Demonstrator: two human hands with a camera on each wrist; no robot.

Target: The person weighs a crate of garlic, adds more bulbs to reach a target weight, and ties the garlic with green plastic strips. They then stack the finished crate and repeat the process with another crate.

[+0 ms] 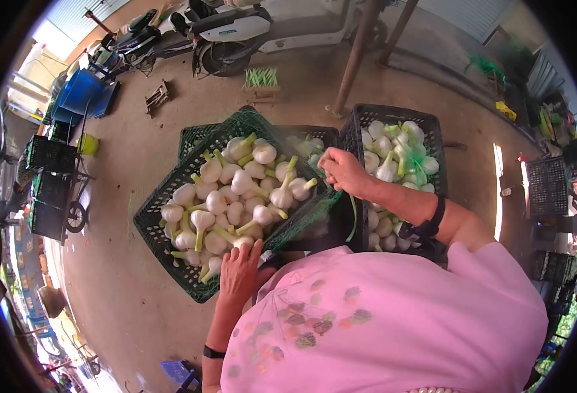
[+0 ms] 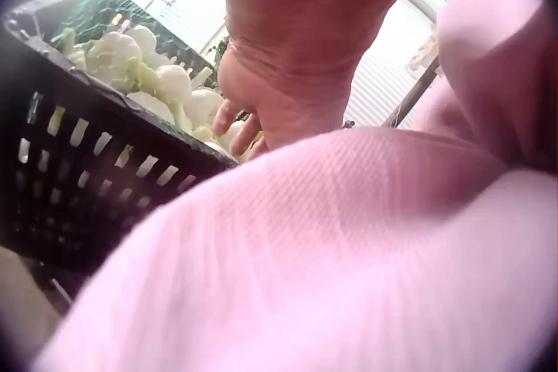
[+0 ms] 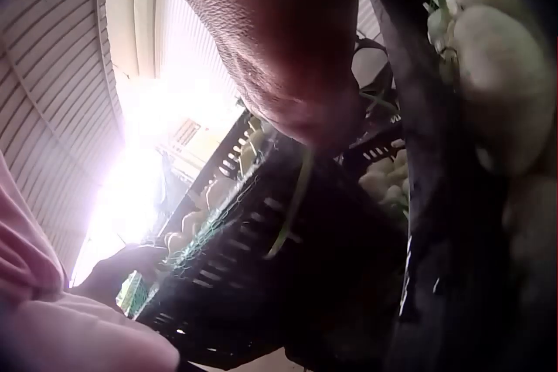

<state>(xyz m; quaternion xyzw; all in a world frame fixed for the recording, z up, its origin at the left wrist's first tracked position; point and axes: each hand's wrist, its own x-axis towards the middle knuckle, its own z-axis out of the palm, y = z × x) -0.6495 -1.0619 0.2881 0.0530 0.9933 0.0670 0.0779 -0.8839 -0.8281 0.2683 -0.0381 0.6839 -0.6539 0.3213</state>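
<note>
A black plastic crate (image 1: 170,265), lined with green netting (image 1: 301,223), sits tilted in front of me, full of white garlic bulbs (image 1: 216,203) with short green stems. My left hand (image 1: 238,272) rests over its near rim, fingertips on a bulb; the left wrist view shows these fingers (image 2: 248,134) reaching over the edge. Beyond the crate's right corner, my right hand (image 1: 344,171) has curled fingers that pinch a thin green strip (image 1: 354,219). That strip hangs down below the hand in the right wrist view, where the fingertips are hidden.
To the right stands another black crate (image 1: 440,154) of garlic with some green netting on top. A wooden post (image 1: 356,62), scooters (image 1: 236,33) and a small stool (image 1: 262,92) are farther off. A handcart with black crates (image 1: 49,203) stands at left.
</note>
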